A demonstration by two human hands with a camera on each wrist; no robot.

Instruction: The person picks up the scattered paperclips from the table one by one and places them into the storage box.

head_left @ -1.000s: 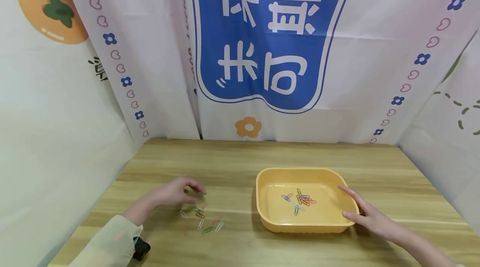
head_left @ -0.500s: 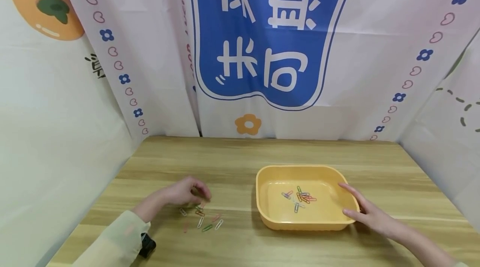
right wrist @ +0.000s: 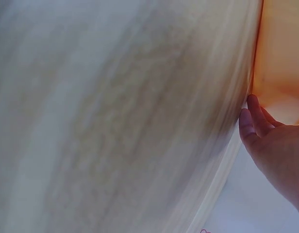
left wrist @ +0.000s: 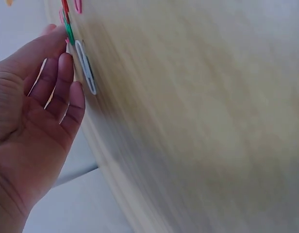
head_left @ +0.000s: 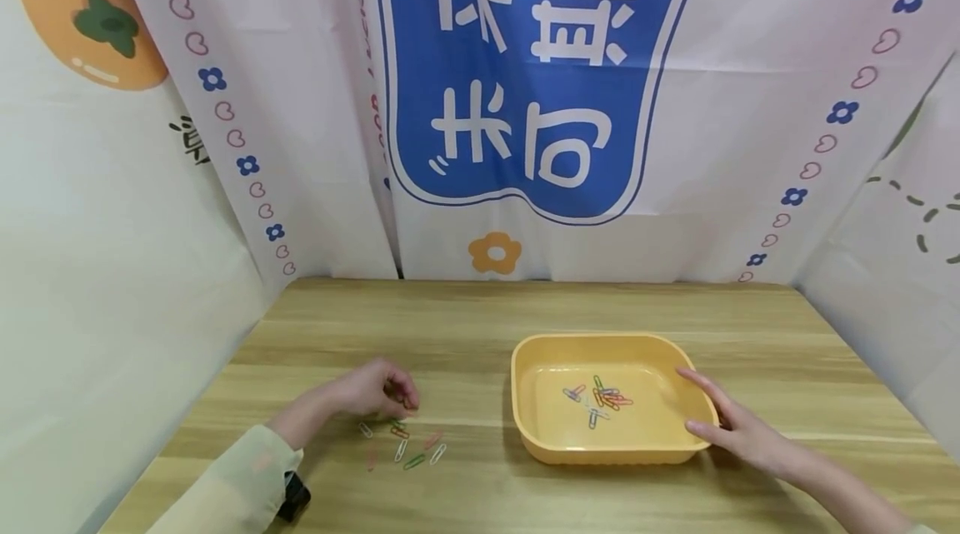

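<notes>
On my feed I read white characters (head_left: 566,152) "未来可期" across the white cloth backdrop's (head_left: 712,184) blue panel (head_left: 517,172).
Small red sideways letters (head_left: 377,119) seemingly say "GOOD LUCK".

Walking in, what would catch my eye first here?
Probably the big blue panel on the patterned cloth behind the table. Next, right of centre, a yellow basin with colourful paper clips inside, its right edge held by the right hand. To the left, the left hand is low over loose clips.

Small booth-type rm: ptd. cloth walls (head_left: 712,159) round wood-grain tbl. (head_left: 465,316)
</notes>
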